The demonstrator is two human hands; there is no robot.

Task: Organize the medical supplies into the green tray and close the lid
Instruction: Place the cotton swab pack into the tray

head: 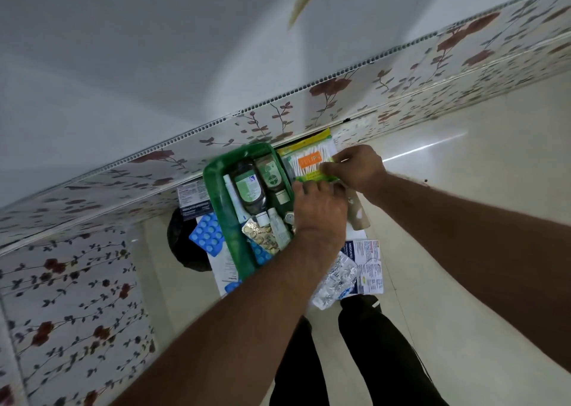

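A green tray [216, 186] lies on the floor by the flowered wall. It holds two dark antiseptic bottles [251, 189], a white tube [279, 226], a gold blister strip [262, 235] and a blue one. Just right of the tray lies a clear pack of cotton buds [312, 161] with an orange label. My right hand [360, 167] pinches the pack's near right edge. My left hand [319, 208] rests over the tray's right rim, its fingertips touching the pack's lower edge. No lid is visible.
Left of the tray are a blue blister strip [207, 234], a white dressing box [193, 200] and a black object [185, 245]. On the right lie a brown roll [358, 212], a silver blister strip [335, 277] and a printed leaflet [369, 265]. My legs are below.
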